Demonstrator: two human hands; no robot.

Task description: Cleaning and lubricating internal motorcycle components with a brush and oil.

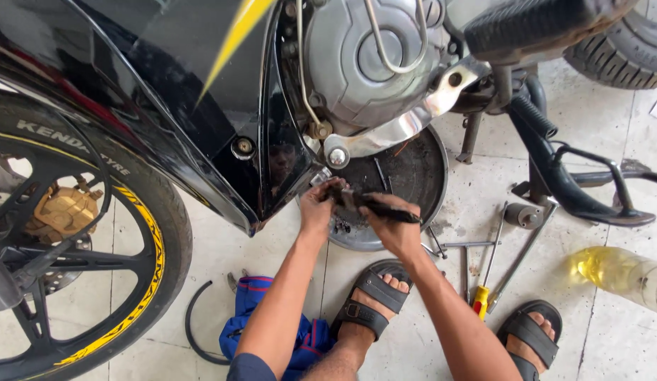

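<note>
Both my hands meet under a motorcycle's silver engine case (363, 63). My right hand (392, 226) grips a black-handled tool (381, 205) that points left toward the engine's underside. My left hand (318, 206) pinches the tool's front end, close to the black fairing's lower tip (272, 169). A round metal drain pan (427, 176) sits on the floor beneath the engine, partly hidden by my hands. What the tool's tip touches is hidden.
Front wheel with yellow-striped rim (74, 247) at left. Loose tools, including a yellow-handled screwdriver (481, 300), lie on the tiled floor at right. A blue cloth (254, 310), a black rubber ring (194, 324), a centre stand (575, 190) and a bottle of yellow liquid (618, 271) are nearby. My sandalled feet (374, 296) are below.
</note>
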